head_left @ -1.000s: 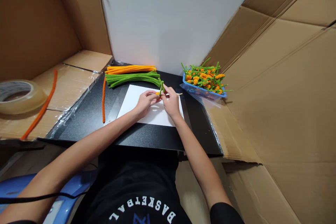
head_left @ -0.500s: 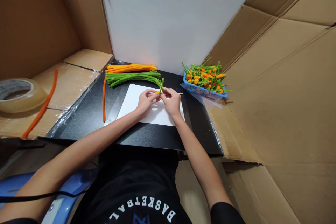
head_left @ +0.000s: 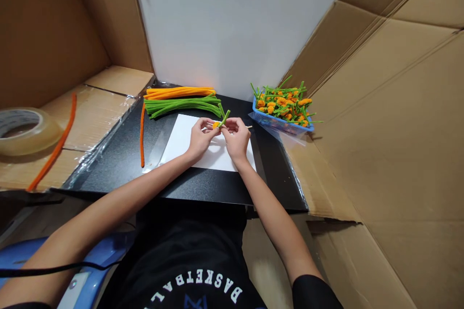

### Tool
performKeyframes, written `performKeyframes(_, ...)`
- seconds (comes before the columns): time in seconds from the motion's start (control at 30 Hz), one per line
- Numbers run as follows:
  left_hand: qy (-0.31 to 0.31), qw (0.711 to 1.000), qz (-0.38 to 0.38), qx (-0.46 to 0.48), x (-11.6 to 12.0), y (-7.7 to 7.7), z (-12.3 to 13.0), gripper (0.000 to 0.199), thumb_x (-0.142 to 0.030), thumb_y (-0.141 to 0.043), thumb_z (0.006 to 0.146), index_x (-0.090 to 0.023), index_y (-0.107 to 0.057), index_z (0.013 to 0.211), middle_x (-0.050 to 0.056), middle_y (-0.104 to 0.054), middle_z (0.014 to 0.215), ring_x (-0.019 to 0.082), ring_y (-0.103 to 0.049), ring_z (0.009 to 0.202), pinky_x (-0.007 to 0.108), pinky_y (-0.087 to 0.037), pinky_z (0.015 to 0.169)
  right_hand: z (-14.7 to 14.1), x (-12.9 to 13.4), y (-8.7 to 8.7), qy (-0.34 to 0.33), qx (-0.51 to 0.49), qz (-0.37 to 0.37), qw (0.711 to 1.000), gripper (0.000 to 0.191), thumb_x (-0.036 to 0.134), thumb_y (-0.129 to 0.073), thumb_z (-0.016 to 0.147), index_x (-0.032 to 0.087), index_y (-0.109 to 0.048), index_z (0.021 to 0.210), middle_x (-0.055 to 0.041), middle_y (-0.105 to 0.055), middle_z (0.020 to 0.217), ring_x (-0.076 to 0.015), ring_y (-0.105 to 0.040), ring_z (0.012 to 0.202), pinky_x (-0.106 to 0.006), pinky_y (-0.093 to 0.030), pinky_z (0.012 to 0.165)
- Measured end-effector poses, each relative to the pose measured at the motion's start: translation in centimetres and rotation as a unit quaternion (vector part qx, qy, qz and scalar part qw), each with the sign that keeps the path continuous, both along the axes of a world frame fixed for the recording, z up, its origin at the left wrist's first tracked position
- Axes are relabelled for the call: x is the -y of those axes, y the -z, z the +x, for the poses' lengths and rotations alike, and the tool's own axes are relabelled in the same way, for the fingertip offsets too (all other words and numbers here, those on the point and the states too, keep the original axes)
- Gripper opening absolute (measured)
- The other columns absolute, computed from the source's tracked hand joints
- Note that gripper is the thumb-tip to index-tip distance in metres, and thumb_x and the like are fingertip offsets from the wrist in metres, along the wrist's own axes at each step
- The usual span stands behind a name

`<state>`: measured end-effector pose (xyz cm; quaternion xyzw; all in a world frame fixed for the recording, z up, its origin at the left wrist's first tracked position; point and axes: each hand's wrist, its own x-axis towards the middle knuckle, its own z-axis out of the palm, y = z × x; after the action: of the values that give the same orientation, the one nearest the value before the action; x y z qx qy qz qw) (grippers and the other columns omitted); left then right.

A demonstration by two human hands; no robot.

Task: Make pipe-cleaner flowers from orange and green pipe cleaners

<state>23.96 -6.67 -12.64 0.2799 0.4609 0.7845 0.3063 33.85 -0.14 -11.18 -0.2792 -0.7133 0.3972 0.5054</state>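
Over a white sheet of paper point(head_left: 174, 149), my left hand point(head_left: 199, 140) pinches a small orange pipe-cleaner coil point(head_left: 216, 125) between thumb and fingers. My right hand point(head_left: 237, 144) meets it fingertip to fingertip, closed on a short green pipe cleaner point(head_left: 225, 118) that joins the coil and slants up to the right. The end of a thin pale stick point(head_left: 249, 127) pokes out past my right fingers; its other part is hidden by the hand. Just beyond the paper lie a bundle of green pipe cleaners point(head_left: 181, 106) and a bundle of orange ones point(head_left: 181, 92).
A blue basket point(head_left: 279, 123) heaped with orange-and-green pipe-cleaner pieces stands at the back right. One dark orange pipe cleaner point(head_left: 142, 137) lies left of the paper, another point(head_left: 54, 152) beside a tape roll point(head_left: 31, 130). Cardboard walls point(head_left: 398, 120) flank the black table point(head_left: 108, 164).
The green pipe cleaner between my hands has tipped from nearly upright to slanting right, and more of the orange coil shows. Both hands stay in about the same place.
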Motion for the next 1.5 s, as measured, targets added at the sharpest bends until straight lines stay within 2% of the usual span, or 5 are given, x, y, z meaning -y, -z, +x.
performKeyframes(0.23, 0.102, 0.993, -0.051, 0.021, -0.1, -0.2, -0.4, 0.035, -0.031, -0.088, 0.059, -0.013, -0.072, 0.084, 0.004, -0.069, 0.075, 0.017, -0.067, 0.075, 0.031, -0.055, 0.073, 0.2, -0.2, -0.1, -0.009, 0.021, 0.052, 0.998, 0.018, 0.030, -0.064, 0.086, 0.021, -0.078, 0.092, -0.0062, -0.076, 0.090, -0.0194, -0.069, 0.078, -0.032, -0.056, 0.073)
performKeyframes(0.6, 0.084, 0.991, -0.025, 0.099, 0.1, -0.5, 0.1, 0.038, -0.027, -0.091, 0.052, -0.013, -0.068, 0.078, 0.007, -0.072, 0.079, 0.022, -0.071, 0.082, 0.040, -0.056, 0.088, 1.0, -1.4, -0.7, -0.097, 0.063, 0.103, 0.988, 0.019, 0.022, -0.062, 0.086, 0.025, -0.080, 0.092, -0.0040, -0.072, 0.089, -0.0176, -0.066, 0.080, -0.031, -0.054, 0.072)
performKeyframes(0.8, 0.043, 0.989, -0.030, 0.140, 0.1, -0.5, -0.1, 0.049, -0.016, -0.088, 0.052, -0.017, -0.059, 0.092, -0.001, -0.068, 0.069, 0.018, -0.070, 0.073, 0.041, -0.057, 0.085, 1.1, -1.8, -0.7, -0.126, 0.080, 0.108, 0.983, 0.018, 0.022, -0.061, 0.086, 0.023, -0.079, 0.089, -0.0048, -0.072, 0.088, -0.0181, -0.067, 0.080, -0.032, -0.052, 0.073)
performKeyframes(1.3, 0.037, 0.999, 0.013, 0.020, 0.2, -0.2, -0.2, 0.035, -0.031, -0.088, 0.057, -0.016, -0.073, 0.084, 0.003, -0.072, 0.077, 0.016, -0.068, 0.069, 0.034, -0.058, 0.076, 1.1, -2.3, -0.8, -0.159, 0.060, -0.018, 0.985, 0.013, 0.030, -0.071, 0.080, 0.018, -0.074, 0.079, -0.0049, -0.074, 0.081, -0.0191, -0.068, 0.074, -0.031, -0.054, 0.071)
performKeyframes(1.5, 0.045, 0.996, 0.001, 0.075, -0.2, 0.2, -0.4, 0.031, -0.026, -0.090, 0.054, -0.013, -0.073, 0.077, 0.004, -0.073, 0.077, 0.016, -0.068, 0.071, 0.036, -0.057, 0.083, 1.5, -2.4, -1.0, -0.137, 0.126, 0.102, 0.977, 0.012, 0.019, -0.064, 0.087, 0.018, -0.076, 0.087, -0.0055, -0.072, 0.085, -0.0177, -0.065, 0.077, -0.030, -0.052, 0.072)
